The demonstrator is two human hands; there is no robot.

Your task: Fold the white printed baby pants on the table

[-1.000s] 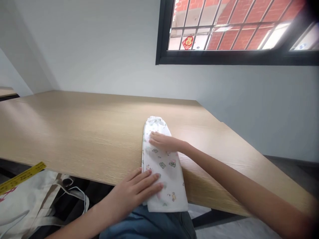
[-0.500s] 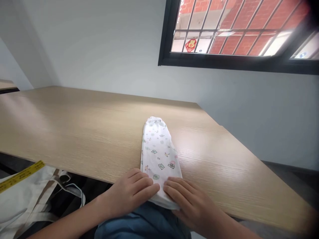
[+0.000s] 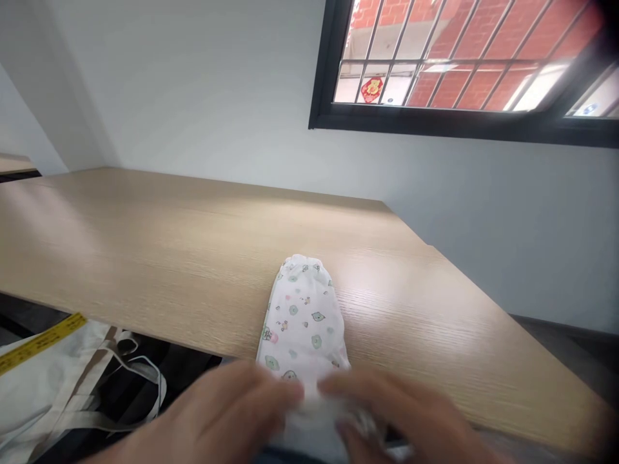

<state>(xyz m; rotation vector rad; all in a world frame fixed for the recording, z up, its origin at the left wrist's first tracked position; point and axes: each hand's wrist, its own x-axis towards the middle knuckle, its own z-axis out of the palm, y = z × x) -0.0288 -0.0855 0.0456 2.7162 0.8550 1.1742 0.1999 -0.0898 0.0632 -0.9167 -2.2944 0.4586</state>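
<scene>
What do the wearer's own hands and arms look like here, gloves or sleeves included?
Both the left hand and right hand are ungloved. No sleeve, watch or cable shows; blur hides finer details, such as nails or small rings.

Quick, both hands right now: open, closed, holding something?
Left hand: blurred, by the patterned cloth; grip can't be told.
Right hand: fingers bent by the cloth, blurred; grip can't be told.

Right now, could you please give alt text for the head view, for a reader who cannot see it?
A person's left hand and right hand, both blurred, are at the near end of a white printed cloth partly on a pale table. A light bag shows at lower left, a barred window at upper right.
</scene>
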